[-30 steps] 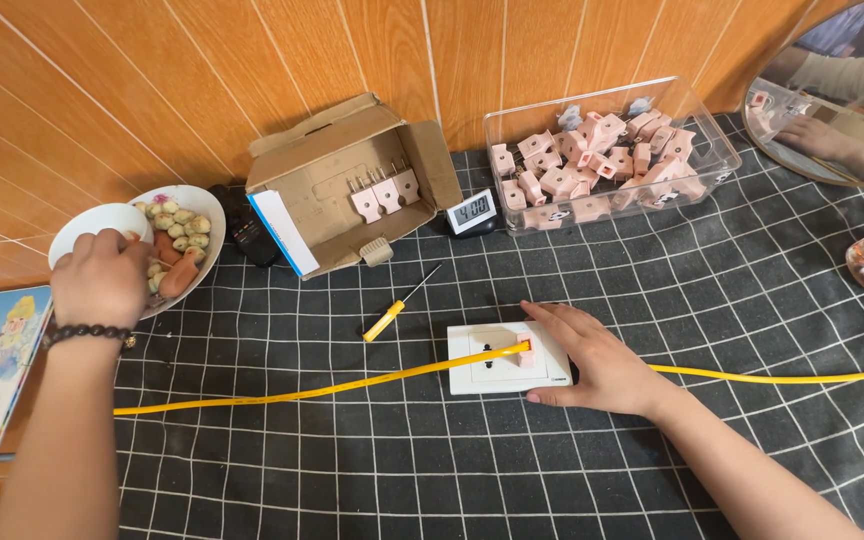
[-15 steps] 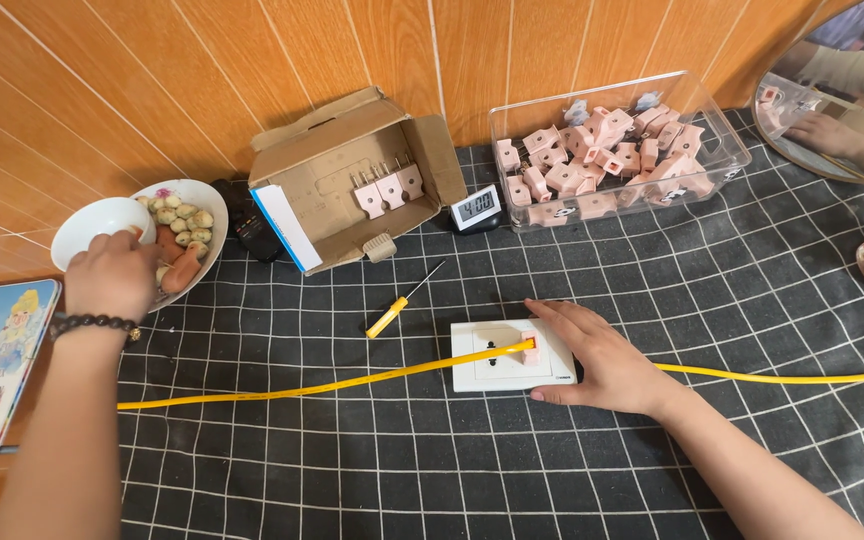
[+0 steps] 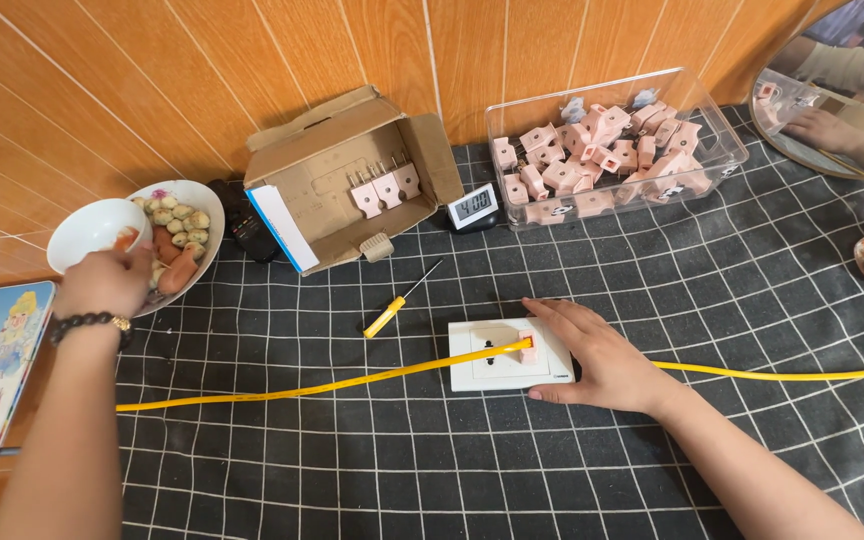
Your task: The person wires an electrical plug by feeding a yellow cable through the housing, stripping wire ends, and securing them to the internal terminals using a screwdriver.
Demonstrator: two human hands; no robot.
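Left hand (image 3: 104,282) nearer the bowl (image 3: 87,232) — right hand (image 3: 592,355) (flat) on socket plate (image 3: 497,352).

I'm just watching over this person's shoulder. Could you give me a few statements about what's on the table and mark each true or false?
1. The right hand rests on a white socket plate. True.
2. The left hand grips the screwdriver. False: it reaches into the food plate; the screwdriver lies untouched.
3. The clear plastic bin holds pink parts. True.
4. The yellow cable is coiled inside the cardboard box. False: it runs straight across the checked cloth.
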